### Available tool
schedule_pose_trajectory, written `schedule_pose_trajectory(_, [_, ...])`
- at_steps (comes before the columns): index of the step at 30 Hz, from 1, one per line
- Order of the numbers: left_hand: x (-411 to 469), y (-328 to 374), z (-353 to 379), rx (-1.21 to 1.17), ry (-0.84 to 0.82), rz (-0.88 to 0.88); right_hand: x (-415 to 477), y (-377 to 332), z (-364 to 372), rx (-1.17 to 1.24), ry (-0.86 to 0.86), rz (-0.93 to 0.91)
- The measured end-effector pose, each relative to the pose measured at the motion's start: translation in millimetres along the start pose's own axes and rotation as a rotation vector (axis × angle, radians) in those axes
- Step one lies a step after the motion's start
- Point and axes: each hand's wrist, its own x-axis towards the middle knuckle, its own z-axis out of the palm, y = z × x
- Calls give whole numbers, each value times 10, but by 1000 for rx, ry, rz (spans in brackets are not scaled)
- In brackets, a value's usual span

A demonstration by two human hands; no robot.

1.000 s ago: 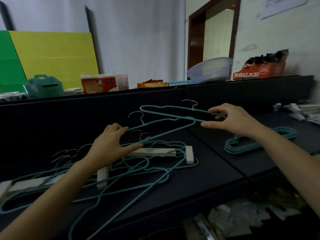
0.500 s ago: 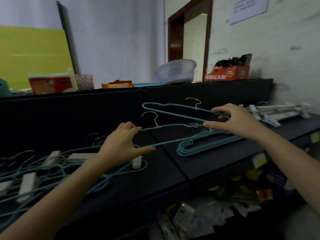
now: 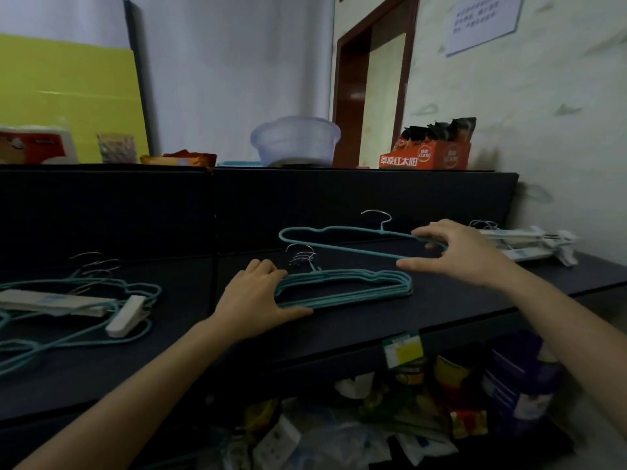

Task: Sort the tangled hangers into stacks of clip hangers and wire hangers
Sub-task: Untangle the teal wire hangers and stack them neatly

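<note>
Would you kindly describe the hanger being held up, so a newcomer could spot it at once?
Look at the dark counter below the shelf with the clear plastic bowl. Just in front of its back panel, the right hand pinches one end of a single teal wire hanger. Unlike the flat stack of teal hangers under the left hand, it is alone and lifted off the surface.

A dark shelf top (image 3: 390,320) is seen carrying a neat stack of teal wire hangers (image 3: 349,286) at the middle, a tangled heap of hangers (image 3: 68,310) at the left, and white clip hangers (image 3: 529,244) at the far right.
</note>
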Motion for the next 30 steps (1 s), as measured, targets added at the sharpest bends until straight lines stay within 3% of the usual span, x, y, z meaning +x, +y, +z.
schedule_pose_trajectory(12, [215,151,134,-60,-66,-136,193,387,45,92,-82,-78])
schedule_pose_trajectory(24, [-301,-280,-298,-46,-97,-276,464,126,537,109,-323,-239])
schedule_pose_trajectory(30, [-533,-412,-387,-46,-19,-300,504,24,759,35,-401,-271])
